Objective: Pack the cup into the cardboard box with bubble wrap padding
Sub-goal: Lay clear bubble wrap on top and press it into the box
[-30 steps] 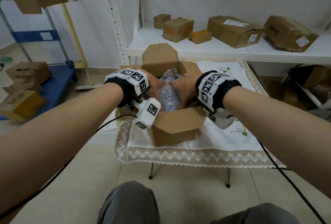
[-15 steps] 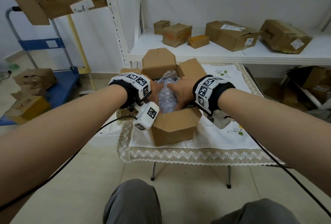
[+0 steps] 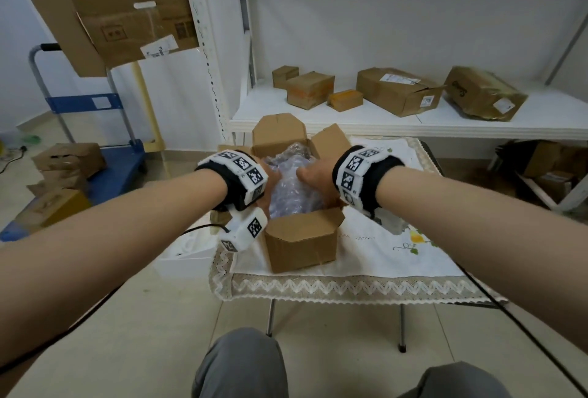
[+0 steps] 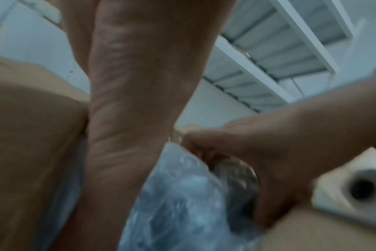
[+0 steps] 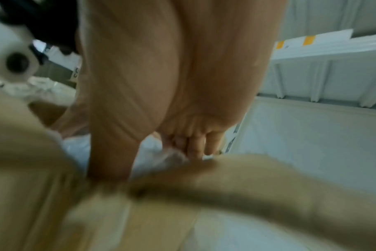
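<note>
The brown cardboard box (image 3: 302, 238) stands open on the table with its flaps up. A bundle of clear bubble wrap (image 3: 289, 194) fills it, and the cup is hidden inside the wrap. In the left wrist view a round clear shape (image 4: 236, 175) shows through the wrap. My left hand (image 3: 266, 195) reaches down between the box's left wall (image 4: 32, 152) and the bundle, its palm (image 4: 129, 135) flat against the wrap (image 4: 178, 203). My right hand (image 3: 313, 174) lies on the bundle's right side. Its fingers (image 5: 193, 146) curl into the wrap (image 5: 150, 152), as the left wrist view also shows.
The box sits on a small folding table under a white embroidered cloth (image 3: 381, 254). Behind it, a white shelf (image 3: 413, 120) carries several cardboard parcels (image 3: 397, 90). At the left, a blue trolley (image 3: 111, 171) and more boxes (image 3: 68, 159) stand on the floor. My knees show below.
Both hands have stayed in the box on the bundle. The right hand has shifted a little up and over the top of the wrap. The head view has tilted upward.
</note>
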Motion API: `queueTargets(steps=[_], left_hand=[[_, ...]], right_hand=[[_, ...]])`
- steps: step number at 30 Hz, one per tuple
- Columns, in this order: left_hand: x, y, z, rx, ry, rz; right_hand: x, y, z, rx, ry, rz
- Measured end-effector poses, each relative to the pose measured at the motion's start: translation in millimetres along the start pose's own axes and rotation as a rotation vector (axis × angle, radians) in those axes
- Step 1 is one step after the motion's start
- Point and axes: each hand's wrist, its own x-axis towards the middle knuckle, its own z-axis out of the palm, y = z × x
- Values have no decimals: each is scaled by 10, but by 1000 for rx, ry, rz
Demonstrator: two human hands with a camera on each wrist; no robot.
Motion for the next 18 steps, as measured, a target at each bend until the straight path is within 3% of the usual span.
queueTargets(steps=[1,5,9,12,16,18], left_hand=[[118,-20,47,54,48,1],[527,-77,191,47,-7,-47],[186,-82,-81,-20,-52,16],[57,-176,-386,-278,-109,58],[171,-214,-526,-410,88,102],[180,-183,-516,-485,69,141]], right_hand=[[50,-51,48,11,33,-13],[153,-43,129,85,123,-36],[128,132,66,223,-29,-19],[105,337,-164,448,-142,-72],[201,413,-409,467,-4,-53],[273,338,-397,457,74,-19]])
